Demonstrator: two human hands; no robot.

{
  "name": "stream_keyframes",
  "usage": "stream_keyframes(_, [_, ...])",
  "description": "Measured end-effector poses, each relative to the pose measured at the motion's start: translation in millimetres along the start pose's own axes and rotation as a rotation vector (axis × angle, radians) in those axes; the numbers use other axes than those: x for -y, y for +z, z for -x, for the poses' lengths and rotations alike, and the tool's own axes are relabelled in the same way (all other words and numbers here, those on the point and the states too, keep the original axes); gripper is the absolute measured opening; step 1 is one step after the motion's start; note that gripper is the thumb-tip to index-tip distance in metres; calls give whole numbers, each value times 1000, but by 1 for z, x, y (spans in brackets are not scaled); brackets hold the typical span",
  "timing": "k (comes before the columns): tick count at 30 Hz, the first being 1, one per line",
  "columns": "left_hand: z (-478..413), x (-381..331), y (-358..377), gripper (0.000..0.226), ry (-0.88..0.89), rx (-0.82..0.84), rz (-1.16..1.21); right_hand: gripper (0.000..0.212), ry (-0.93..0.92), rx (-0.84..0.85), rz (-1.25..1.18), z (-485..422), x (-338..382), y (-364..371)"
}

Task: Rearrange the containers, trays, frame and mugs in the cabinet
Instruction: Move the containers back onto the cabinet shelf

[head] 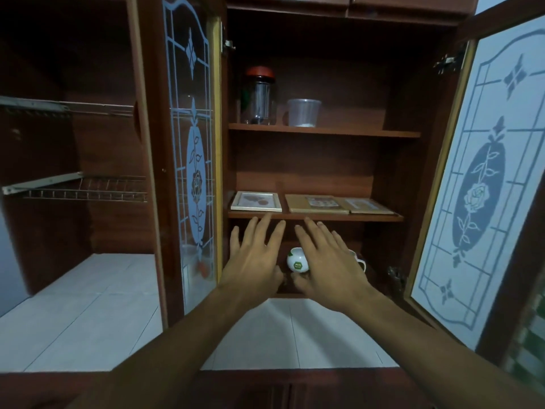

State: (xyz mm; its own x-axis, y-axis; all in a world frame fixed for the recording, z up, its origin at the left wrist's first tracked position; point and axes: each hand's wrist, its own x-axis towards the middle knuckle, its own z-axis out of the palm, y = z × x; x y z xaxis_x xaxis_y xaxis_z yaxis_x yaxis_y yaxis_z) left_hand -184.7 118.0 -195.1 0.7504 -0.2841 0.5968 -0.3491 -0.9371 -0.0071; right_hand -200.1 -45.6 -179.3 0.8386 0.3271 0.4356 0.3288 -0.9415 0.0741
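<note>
Left hand point(253, 255) and right hand point(327, 261), both flat, fingers spread, holding nothing, extended side by side into the lowest compartment. White mug point(298, 261) with green mark between the two hands, just beyond the thumbs. Second mug point(360, 262) mostly hidden behind right hand, handle showing. Middle shelf point(315, 216) just above the fingertips, carrying white frame point(256, 201) above left hand and brown trays point(315, 203) above right. Likely hazards: unseen second mug knocked by right hand; knuckles catching the shelf edge on lifting; frame at the shelf front nudged off.
</note>
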Motion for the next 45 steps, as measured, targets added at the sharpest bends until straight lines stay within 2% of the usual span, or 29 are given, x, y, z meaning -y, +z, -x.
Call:
stream_keyframes(8, [60, -5, -12, 86, 1, -48, -23, 87, -15, 16, -69, 53, 17, -2])
stream_keyframes(16, [117, 5, -39, 84, -53, -16, -2, 87, -11, 38, -142, 95, 52, -3])
stream_keyframes(21, [155, 33, -59, 68, -70, -29, 37, 88, -18, 26, -172, 107, 97, -7])
stream_keyframes(25, [187, 60, -85, 75, -8, -84, -40, 88, -40, 20, -190, 115, 144, -12])
stream_keyframes(28, [207, 81, -100, 62, -40, -84, -36, 88, -66, 21, -189, 116, 174, -13])
stream_keyframes(33, [234, 112, -108, 72, -96, 27, -59, 87, -98, 33, -184, 119, 208, -15])
stream_keyframes(45, [261, 143, -115, 76, -144, 23, -137, 85, -207, 45, -143, 106, 243, -17])
